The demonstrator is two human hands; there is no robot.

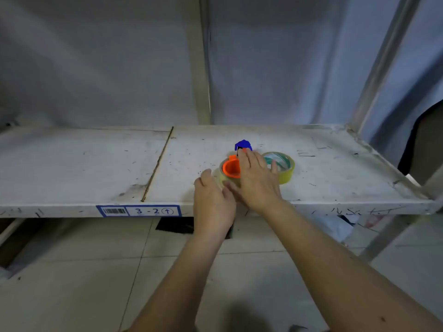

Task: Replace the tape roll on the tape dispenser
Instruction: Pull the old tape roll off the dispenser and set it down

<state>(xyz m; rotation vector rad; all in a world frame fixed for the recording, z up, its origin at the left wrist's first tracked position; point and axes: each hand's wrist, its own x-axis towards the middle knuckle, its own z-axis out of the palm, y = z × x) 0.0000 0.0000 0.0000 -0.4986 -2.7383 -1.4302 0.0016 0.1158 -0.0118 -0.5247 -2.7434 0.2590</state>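
Note:
An orange tape dispenser (pixel 231 168) lies on the white shelf (pixel 96 164), set inside a pale, nearly clear tape roll (pixel 225 179). A blue part (pixel 242 144) shows at its far end. My right hand (pixel 256 180) lies flat over the dispenser's right side, fingers stretched toward the blue part. My left hand (pixel 212 202) rests against the near left side of the pale roll, fingers curled. A second, yellow tape roll (pixel 285 170) lies flat just right of my right hand, its thumb touching the roll.
The shelf's front edge carries a blue-framed label (pixel 139 210) reading 3-2. A seam (pixel 157 164) crosses the shelf left of the hands. Metal uprights (pixel 381 63) stand at the back right. Tiled floor (pixel 84 283) lies below.

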